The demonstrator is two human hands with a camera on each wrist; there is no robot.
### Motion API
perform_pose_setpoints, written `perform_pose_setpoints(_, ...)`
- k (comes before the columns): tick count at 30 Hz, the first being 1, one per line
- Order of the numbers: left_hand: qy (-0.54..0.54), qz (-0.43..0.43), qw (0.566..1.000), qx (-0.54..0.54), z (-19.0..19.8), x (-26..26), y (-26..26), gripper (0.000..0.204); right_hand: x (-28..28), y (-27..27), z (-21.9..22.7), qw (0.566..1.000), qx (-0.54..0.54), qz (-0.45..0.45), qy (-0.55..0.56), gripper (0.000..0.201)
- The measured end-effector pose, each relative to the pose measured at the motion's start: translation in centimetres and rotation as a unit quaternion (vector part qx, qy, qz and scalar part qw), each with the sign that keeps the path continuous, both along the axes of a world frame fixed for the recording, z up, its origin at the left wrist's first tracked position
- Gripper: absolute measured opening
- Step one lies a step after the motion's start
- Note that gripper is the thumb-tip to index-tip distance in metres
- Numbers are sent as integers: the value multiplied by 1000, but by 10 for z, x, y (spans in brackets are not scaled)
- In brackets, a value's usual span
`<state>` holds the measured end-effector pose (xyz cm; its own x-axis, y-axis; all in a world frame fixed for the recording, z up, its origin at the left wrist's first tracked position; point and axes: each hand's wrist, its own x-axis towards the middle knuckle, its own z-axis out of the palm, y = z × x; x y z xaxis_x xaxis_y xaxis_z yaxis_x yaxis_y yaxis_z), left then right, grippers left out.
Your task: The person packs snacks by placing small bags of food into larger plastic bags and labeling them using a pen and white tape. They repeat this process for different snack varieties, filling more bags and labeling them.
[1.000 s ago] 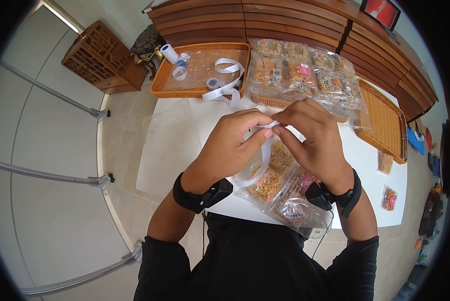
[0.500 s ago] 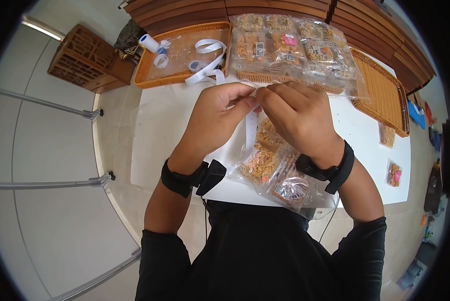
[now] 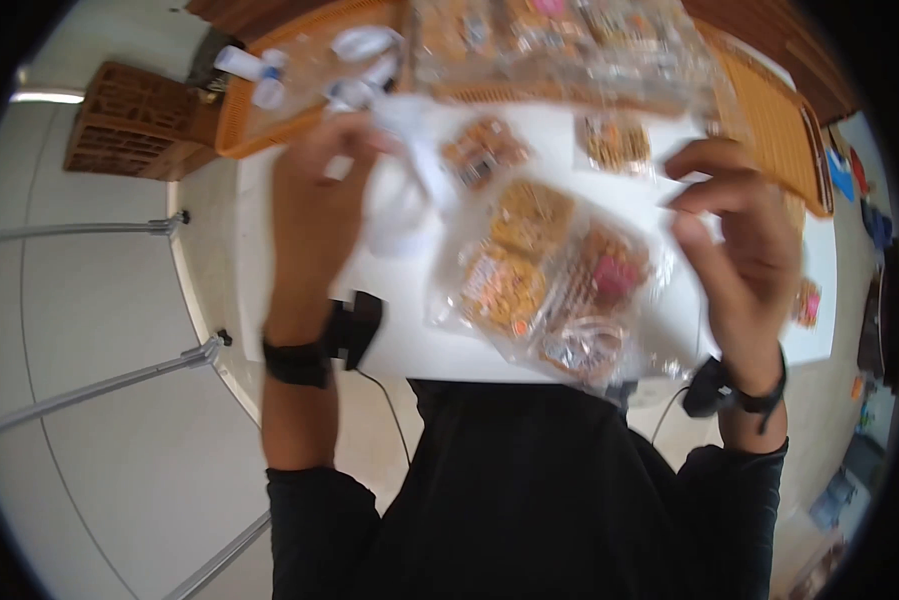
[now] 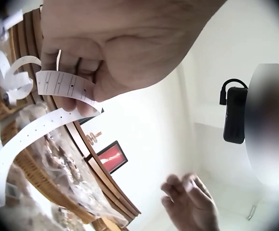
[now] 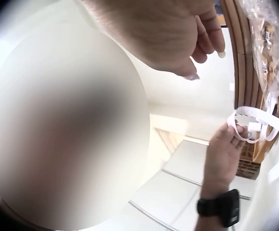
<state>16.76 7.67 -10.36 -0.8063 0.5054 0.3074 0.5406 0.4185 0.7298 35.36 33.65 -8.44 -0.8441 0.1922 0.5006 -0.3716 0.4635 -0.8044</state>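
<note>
A long white label strip (image 4: pixel 48 122) with printed lines and small dark marks hangs in a loop from my left hand (image 3: pixel 314 200), pinched between thumb and fingers. My right hand (image 3: pixel 744 235) is raised over the right side of the table, its fingers loosely bent and thumb apart from the index finger. No object shows between them in the right wrist view. Between my hands lies a large clear bag (image 3: pixel 534 275) of several noodle-like snack packs, one with a pink label. Small snack packs (image 3: pixel 484 150) lie beyond it.
At the back left, a wicker tray (image 3: pixel 231 125) holds white rolls (image 3: pixel 239 63) and more strip. Filled clear bags (image 3: pixel 559 50) are piled behind the table (image 3: pixel 389 335). Another wicker tray (image 3: pixel 769 110) stands at the back right, with a small pack (image 3: pixel 807 303) near the right edge.
My hands were together at the strip and have moved apart, left hand leftward with the strip, right hand rightward. The bag and small packs between them now show fully.
</note>
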Motion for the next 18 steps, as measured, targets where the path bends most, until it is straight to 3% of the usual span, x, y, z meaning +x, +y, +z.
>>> perform_pose_setpoints(1, 37, 37, 998, -36, 0, -1, -6, 11, 27, 6, 0, 995, -63, -39, -61, 12)
perform_pose_setpoints(2, 83, 11, 994, -71, 6, -5, -13, 13, 55, 18, -5, 989, -48, -86, -108, 10)
perform_pose_setpoints(4, -7, 49, 998, -37, 2, -21, -31, 17, 101, 34, -26, 975, -58, -164, -139, 6)
perform_pose_setpoints(5, 8, 70, 993, -95, 7, -26, -39, 20, 123, 39, -36, 964, -79, -199, -157, 5)
perform_pose_setpoints(6, 6, 95, 992, -86, 5, -32, -44, 21, 140, 40, -46, 951, -99, -235, -173, 5)
perform_pose_setpoints(7, 12, 87, 992, -96, 2, -41, -51, 22, 148, 31, -54, 940, -126, -259, -184, 5)
perform_pose_setpoints(8, 111, 9, 983, -143, 1, -45, -56, 23, 153, 20, -64, 929, -150, -285, -185, 5)
perform_pose_setpoints(9, 132, 10, 977, -167, 0, -57, -63, 25, 150, 9, -67, 926, -150, -287, -194, 6)
perform_pose_setpoints(12, 161, 37, 967, -195, -7, -93, -74, 28, 122, -11, -65, 946, -120, -219, -205, 9)
perform_pose_setpoints(16, 119, 40, 981, -146, -1, -117, -60, 32, 59, -27, -49, 980, 44, -62, -183, 10)
perform_pose_setpoints(18, 54, 40, 992, -110, 2, -124, -46, 35, 42, -36, -52, 943, -78, -5, -324, 13)
